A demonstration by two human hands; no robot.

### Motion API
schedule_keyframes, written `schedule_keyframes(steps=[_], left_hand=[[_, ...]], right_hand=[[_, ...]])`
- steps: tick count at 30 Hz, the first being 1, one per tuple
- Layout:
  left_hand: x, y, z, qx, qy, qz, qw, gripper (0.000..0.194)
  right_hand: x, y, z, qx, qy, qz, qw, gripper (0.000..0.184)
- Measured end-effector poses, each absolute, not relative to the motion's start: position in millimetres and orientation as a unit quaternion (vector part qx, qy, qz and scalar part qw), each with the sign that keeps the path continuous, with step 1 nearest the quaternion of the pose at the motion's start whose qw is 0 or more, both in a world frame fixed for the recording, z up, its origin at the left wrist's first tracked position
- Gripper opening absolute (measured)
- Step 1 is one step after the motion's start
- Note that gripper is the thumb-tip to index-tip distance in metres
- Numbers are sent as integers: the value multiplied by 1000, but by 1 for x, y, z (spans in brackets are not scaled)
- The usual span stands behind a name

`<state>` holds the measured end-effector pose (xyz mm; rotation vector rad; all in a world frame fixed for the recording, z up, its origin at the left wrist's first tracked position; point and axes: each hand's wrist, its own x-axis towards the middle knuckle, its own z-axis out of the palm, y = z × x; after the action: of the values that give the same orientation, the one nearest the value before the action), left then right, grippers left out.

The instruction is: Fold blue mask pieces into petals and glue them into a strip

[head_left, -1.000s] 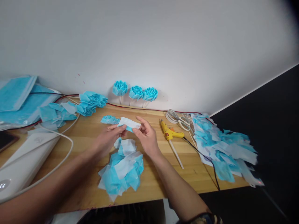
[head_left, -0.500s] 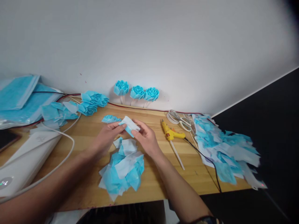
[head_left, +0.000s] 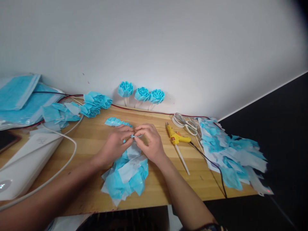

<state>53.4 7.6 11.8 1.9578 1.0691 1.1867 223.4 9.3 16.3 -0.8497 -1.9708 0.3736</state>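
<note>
Head view: left hand [head_left: 117, 141] and right hand [head_left: 151, 141] pinch a small bluish piece [head_left: 132, 136] between them, probably to hold a fold; the heap of blue scraps [head_left: 131, 171] lies close by, I'd guess for easy reach.

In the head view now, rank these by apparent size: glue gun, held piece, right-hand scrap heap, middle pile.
1. Right-hand scrap heap
2. Middle pile
3. Glue gun
4. Held piece, going by what shows; it is partly hidden
</note>
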Motion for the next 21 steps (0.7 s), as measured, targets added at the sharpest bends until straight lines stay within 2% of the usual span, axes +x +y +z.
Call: schedule_keyframes(steps=[6,10,15,18,21], left_hand=[[55,7,15,610,447,483,442,7],[55,6,18,616,436,454,474,5],[54,5,19,604,429,456,492,17],[51,6,17,561,458,442,529,27],[49,9,17,496,467,459,571,28]], right_hand=[[225,8,19,-351,-773,208,485,4],[227,9,19,-369,-730,274,506,3],[227,12,13,-378,-703,331,504,3],[228,10,12,-395,-690,342,501,25],[231,8,13,-385,-722,286,499,44]])
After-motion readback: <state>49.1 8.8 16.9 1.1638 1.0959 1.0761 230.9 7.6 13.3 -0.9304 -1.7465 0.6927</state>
